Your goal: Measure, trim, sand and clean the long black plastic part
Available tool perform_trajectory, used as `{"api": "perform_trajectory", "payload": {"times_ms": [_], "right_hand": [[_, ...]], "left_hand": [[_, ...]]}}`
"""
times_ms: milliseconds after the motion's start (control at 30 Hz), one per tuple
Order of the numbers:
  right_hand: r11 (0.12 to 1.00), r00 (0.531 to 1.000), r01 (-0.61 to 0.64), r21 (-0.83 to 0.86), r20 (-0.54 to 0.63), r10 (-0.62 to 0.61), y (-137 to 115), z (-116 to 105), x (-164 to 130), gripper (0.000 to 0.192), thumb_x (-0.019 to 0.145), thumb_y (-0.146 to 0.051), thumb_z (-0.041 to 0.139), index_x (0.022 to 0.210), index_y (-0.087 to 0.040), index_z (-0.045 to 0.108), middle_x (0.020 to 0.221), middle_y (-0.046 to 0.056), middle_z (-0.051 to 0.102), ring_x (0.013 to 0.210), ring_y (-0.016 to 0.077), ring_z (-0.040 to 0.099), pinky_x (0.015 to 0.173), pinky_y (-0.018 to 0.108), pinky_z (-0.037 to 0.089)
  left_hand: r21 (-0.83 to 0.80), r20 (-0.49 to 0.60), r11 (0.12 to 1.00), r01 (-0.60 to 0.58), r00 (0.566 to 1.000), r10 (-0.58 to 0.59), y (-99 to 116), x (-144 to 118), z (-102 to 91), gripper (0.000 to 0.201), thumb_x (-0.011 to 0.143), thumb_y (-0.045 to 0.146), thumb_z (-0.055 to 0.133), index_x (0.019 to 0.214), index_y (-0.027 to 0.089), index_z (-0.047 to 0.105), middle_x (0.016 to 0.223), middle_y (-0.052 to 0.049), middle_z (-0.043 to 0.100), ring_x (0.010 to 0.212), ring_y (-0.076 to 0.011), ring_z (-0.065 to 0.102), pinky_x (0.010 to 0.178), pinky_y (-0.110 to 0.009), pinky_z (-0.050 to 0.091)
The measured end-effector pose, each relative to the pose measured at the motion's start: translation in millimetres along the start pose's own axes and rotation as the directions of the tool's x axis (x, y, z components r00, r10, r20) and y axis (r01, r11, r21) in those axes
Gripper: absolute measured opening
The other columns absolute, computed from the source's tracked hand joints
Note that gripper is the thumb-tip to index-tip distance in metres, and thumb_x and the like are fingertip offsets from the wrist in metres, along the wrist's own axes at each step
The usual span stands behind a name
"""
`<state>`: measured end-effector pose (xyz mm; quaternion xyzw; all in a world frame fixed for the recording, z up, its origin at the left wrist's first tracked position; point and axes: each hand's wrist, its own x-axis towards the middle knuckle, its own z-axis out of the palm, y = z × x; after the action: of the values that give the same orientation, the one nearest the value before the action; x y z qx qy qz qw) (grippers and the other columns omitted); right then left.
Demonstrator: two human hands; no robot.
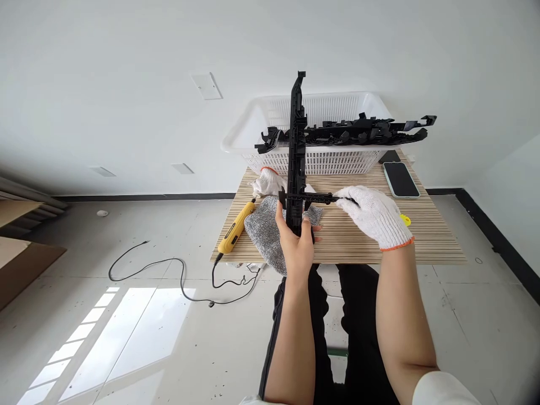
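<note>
My bare left hand [297, 242] is closed around the lower end of a long black plastic part [296, 140], which stands nearly upright in front of me. My right hand [373, 214] wears a white knit glove with an orange cuff and grips the right end of a black caliper [318, 198]. The caliper lies crosswise over the part's lower section, its jaws on either side of it. Whether both jaws touch the part, I cannot tell. A grey cloth [264, 228] lies on the table behind and left of my left hand.
Behind the part stands a white plastic basket [337, 160] with several similar black parts [358, 132] across its rim. On the slatted-pattern table [350, 242] lie a yellow corded rotary tool [236, 228], another white glove [269, 183] and a phone [400, 180]. A cable [183, 281] trails over the floor.
</note>
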<state>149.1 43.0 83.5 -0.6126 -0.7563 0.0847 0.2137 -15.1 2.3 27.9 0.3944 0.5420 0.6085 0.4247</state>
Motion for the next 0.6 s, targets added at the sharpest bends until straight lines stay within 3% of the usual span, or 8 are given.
{"api": "perform_trajectory", "payload": {"times_ms": [133, 367, 600], "right_hand": [[0.998, 1.000, -0.021, -0.055, -0.022, 0.020, -5.0, 1.6, 1.0, 0.025, 0.096, -0.045, 0.053, 0.100, -0.029, 0.071, 0.091, -0.001, 0.076, 0.077, 0.0209, 0.065, 0.067, 0.033, 0.038], [0.975, 0.984, 0.128, -0.183, -0.101, -0.148, -13.3, 9.7, 1.3, 0.027, 0.101, -0.037, 0.046, 0.107, -0.027, 0.070, 0.085, 0.000, 0.074, 0.076, 0.0182, 0.064, 0.086, 0.037, 0.035], [0.954, 0.970, 0.187, -0.233, -0.111, -0.217, -11.1, 11.4, 0.7, 0.034, 0.104, -0.036, 0.039, 0.118, -0.025, 0.068, 0.083, 0.002, 0.073, 0.074, 0.0183, 0.064, 0.087, 0.036, 0.034]], "left_hand": [[-0.017, -0.007, 1.000, -0.004, 1.000, 0.004, 0.5, 0.5, -0.8, 0.062, 0.095, 0.031, 0.057, 0.149, 0.032, 0.026, 0.131, -0.012, 0.061, 0.073, -0.0168, 0.073, 0.053, -0.026, 0.059], [0.009, -0.035, 1.000, 0.001, 0.999, -0.001, 1.6, 1.3, -2.1, 0.057, 0.094, 0.032, 0.057, 0.143, 0.031, 0.028, 0.125, -0.011, 0.062, 0.070, -0.0165, 0.072, 0.052, -0.025, 0.058], [-0.041, -0.039, 0.998, 0.038, 0.998, -0.040, 4.2, 1.2, -4.4, 0.058, 0.092, 0.028, 0.060, 0.142, 0.033, 0.030, 0.123, -0.009, 0.061, 0.074, -0.0189, 0.074, 0.051, -0.024, 0.057]]}}
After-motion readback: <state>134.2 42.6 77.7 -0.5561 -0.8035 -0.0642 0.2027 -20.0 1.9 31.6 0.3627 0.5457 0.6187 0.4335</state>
